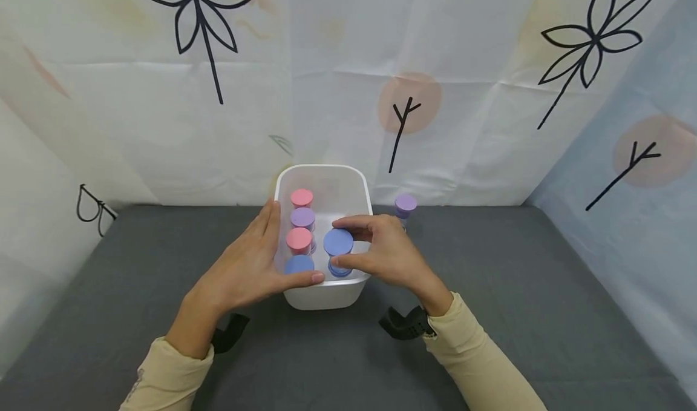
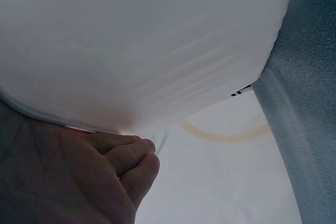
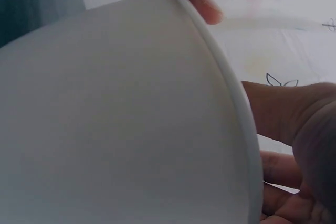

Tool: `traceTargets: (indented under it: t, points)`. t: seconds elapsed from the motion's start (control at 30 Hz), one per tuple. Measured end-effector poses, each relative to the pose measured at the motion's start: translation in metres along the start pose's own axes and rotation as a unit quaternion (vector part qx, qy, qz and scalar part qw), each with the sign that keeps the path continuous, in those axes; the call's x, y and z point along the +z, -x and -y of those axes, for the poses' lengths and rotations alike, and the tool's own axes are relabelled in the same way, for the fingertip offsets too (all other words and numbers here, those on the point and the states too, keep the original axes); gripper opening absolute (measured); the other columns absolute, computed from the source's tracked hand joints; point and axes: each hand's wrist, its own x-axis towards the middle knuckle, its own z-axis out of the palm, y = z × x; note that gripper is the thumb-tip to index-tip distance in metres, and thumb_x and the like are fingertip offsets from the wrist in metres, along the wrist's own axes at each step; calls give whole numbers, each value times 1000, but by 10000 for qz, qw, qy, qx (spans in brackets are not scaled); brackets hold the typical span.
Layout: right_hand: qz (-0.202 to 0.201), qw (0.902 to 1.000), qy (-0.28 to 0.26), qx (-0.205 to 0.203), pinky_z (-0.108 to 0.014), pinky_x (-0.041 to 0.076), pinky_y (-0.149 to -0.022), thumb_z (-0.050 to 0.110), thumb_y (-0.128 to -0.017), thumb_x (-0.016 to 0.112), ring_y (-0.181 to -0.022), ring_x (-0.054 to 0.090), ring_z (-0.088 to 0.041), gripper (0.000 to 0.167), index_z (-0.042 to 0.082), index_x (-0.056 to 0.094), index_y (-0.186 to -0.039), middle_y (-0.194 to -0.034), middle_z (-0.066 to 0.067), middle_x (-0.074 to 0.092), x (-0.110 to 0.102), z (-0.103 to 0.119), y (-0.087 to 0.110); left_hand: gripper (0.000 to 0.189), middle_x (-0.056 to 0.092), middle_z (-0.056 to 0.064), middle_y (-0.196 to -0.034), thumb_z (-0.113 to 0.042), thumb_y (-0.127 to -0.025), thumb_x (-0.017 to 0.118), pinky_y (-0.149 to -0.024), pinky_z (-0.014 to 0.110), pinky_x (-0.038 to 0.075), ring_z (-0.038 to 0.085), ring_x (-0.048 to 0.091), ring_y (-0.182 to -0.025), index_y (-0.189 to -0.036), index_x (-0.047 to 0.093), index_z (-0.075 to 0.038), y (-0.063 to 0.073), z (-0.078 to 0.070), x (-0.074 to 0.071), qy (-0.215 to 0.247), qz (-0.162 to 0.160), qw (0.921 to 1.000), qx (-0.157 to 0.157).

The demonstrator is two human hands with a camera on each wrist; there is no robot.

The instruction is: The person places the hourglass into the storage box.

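A white plastic bin stands in the middle of the table. My left hand holds its near left corner, fingers along the left wall and thumb over the front rim. Inside the bin, near the right front, is a small container with a blue lid; the thumb and fingers of my right hand pinch it. Along the bin's left side stand several like it: a pink lid, a purple lid, another pink lid and a blue lid nearest my left thumb.
Another small container with a purple lid stands on the grey tabletop, outside the bin and behind my right hand. White cloth with drawn leaves and twigs hangs behind the table.
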Motion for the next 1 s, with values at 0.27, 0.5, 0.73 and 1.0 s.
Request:
traceTargets:
  t: [0.27, 0.5, 0.73, 1.0]
  points:
    - [777, 9844, 1575, -26, -25, 56, -80, 10, -75, 90, -92, 70, -11, 45, 1, 75, -116, -106, -5, 75, 1, 9, -12, 138, -11, 8, -169, -87, -74, 61, -118, 59, 23, 33, 5, -155, -160, -14, -8, 1, 1, -1, 18, 48, 10000, -51]
    - [1192, 9588, 2560, -317, -25, 50, -72, 15, -75, 90, -83, 63, -13, 39, 4, 78, -110, -97, -1, 75, 3, 11, -19, 138, -10, 7, -169, -86, -74, 63, -118, 57, 25, 31, 6, -155, -160, -13, -9, 1, 1, 0, 91, -29, 10000, -23]
    - [1327, 9567, 2552, -452, -23, 47, -67, 16, -75, 90, -76, 61, -16, 33, 7, 79, -105, -84, 6, 70, 6, 9, -22, 137, -10, 10, -169, -86, -75, 62, -118, 59, 24, 33, 5, -155, -160, -13, -8, 1, 1, 0, 72, 43, 10000, -47]
    - [1510, 9558, 2399, -777, -23, 47, -67, 16, -78, 89, -75, 61, -14, 24, 10, 80, -99, -80, 8, 69, 6, 7, -25, 137, -9, 10, -169, -85, -75, 62, -118, 57, 25, 32, 6, -155, -160, -12, -7, 0, 0, -1, 56, -18, 10000, 29]
